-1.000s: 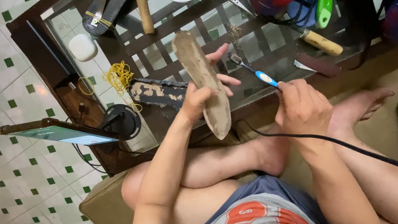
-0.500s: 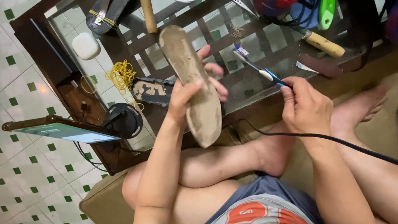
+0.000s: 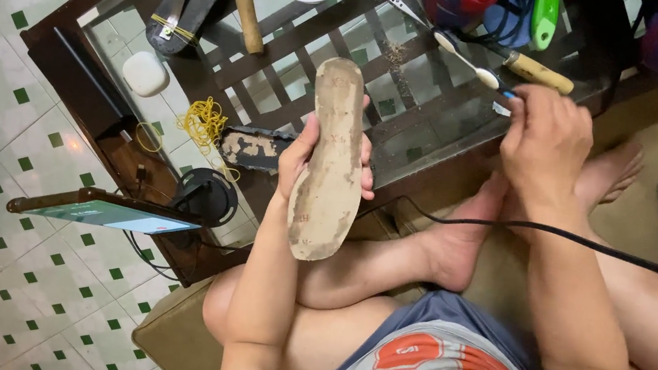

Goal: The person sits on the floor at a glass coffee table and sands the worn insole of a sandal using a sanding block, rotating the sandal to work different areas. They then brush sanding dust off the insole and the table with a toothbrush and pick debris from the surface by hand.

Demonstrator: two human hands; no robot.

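Glass table (image 3: 403, 127) ahead, cluttered; our left hand (image 3: 307, 161) clasps the worn insole (image 3: 331, 168) upright over our knee, our right hand (image 3: 543, 140) grips a toothbrush (image 3: 466, 58) tight; a careless swing might knock that wooden-handled tool (image 3: 535, 71) off

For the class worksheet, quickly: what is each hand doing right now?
Left hand: closed on the worn shoe sole, held upright.
Right hand: closed on a toothbrush.

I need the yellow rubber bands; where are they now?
In the head view, the yellow rubber bands lie on the glass table, left of the left hand.
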